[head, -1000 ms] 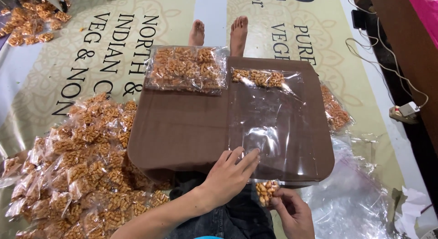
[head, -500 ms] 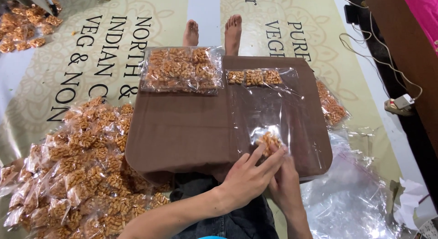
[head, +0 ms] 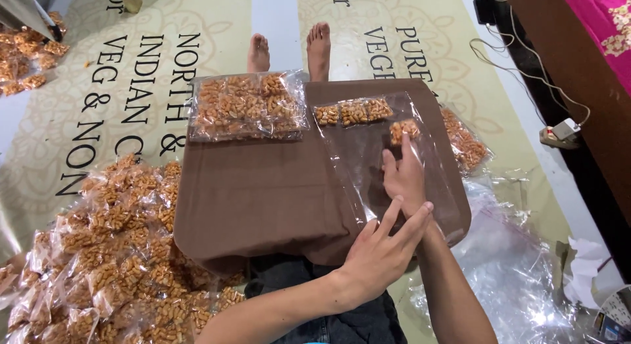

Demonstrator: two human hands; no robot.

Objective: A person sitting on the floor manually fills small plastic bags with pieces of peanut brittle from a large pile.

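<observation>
Snacks (head: 405,130) pushed deep into clear bag (head: 394,166) on brown board (head: 263,193) by right hand (head: 404,176), fingers extended; left hand (head: 381,252) flat, pinning bag mouth. One row (head: 353,112) filled; second begun; loose packets (head: 112,252) heaped on floor.

A heap of filled snack packets (head: 112,252) is lying at the near left on the printed banner (head: 79,120). A white plug adapter (head: 564,129) is sitting far right, crumpled white paper (head: 588,265) lying near right.

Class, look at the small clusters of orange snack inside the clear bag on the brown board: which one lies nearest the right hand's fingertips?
The lone cluster just beyond the right hand, set apart from the row of three to its left.
</observation>
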